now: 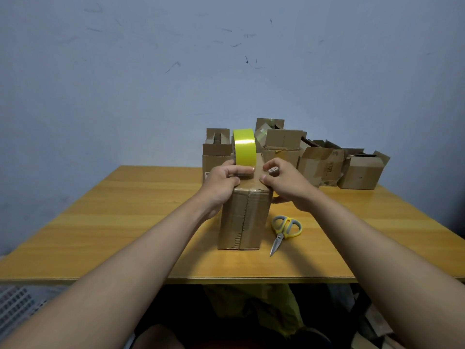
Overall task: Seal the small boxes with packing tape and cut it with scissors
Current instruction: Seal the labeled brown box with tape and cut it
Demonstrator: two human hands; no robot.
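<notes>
No brand could be read; dark print on the side of one open carton (324, 167) at the rear was too blurred for us to make out, and a small label under our right fingers was likewise illegible. The brown cardboard box (242, 217) stood upright near the middle of the yellow wood-grain counter (125, 222), its facing side carrying a vertical taped seam. Our left hand (224, 182) gripped the roll of bright yellow-green packing tape (244, 147), held on edge on the box top, fingers curled over its lower rim. Our right hand (284, 182) rested on the top right edge of the box, fingers bent and pressing there. The scissors (283, 231), with grey-and-yellow handles and closed blades, lay on the counter just right of the box. More open boxes (284, 142) were heaped against the blue wall (151, 71).
</notes>
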